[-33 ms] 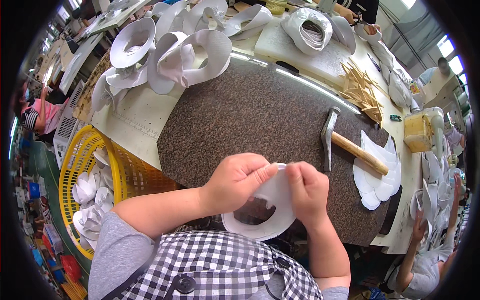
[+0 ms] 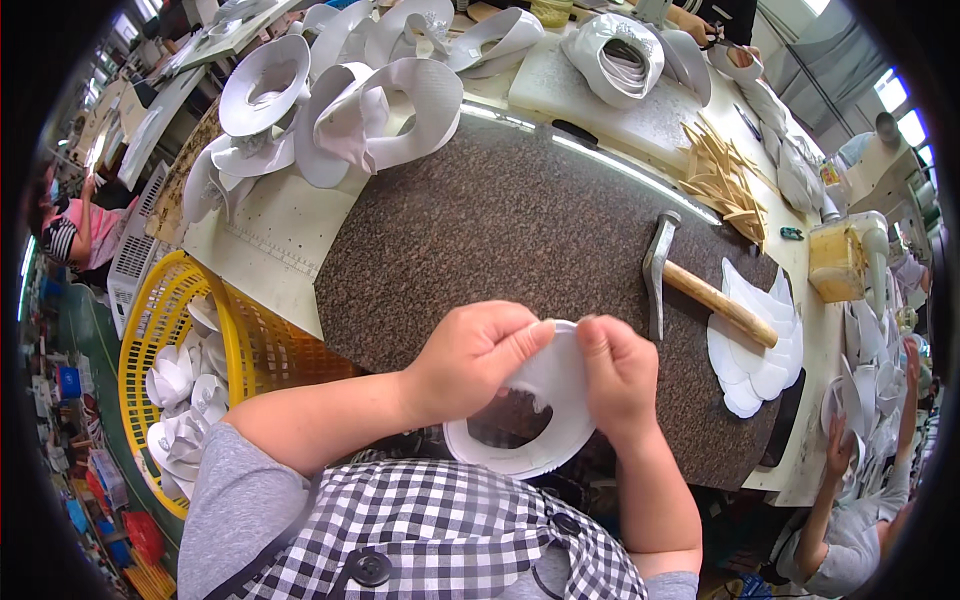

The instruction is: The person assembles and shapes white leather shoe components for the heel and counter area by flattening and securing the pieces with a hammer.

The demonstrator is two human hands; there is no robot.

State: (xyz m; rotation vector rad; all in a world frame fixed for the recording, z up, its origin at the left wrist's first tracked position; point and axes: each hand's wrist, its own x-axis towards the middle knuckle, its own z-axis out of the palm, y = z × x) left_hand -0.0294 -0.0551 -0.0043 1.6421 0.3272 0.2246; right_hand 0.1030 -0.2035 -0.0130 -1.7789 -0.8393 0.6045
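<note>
Over the near edge of a dark speckled stone slab (image 2: 470, 215), I hold a white ring-shaped shoe upper (image 2: 568, 405) by its upper edge. My left hand (image 2: 475, 362) pinches that edge between thumb and curled fingers. Close beside it, my right hand (image 2: 618, 375) grips the same edge, thumb on top. The upper hangs toward my checked apron, its oval opening facing up. On the slab's right side lies a hammer (image 2: 718, 305) with a wooden handle and steel head. Its handle rests across a fan of flat white pieces (image 2: 748, 378).
A yellow basket (image 2: 236, 340) of white pieces stands at my left. More white uppers (image 2: 265, 88) are heaped at the far left, with a stacked bundle (image 2: 615, 62) farther back. Tan strips (image 2: 722, 185) lie beyond the hammer. At right, a co-worker's hands (image 2: 838, 448) touch white pieces.
Both hands and the upper have shifted very slightly up and away from me, and the upper has tilted a little. The grip is the same.
</note>
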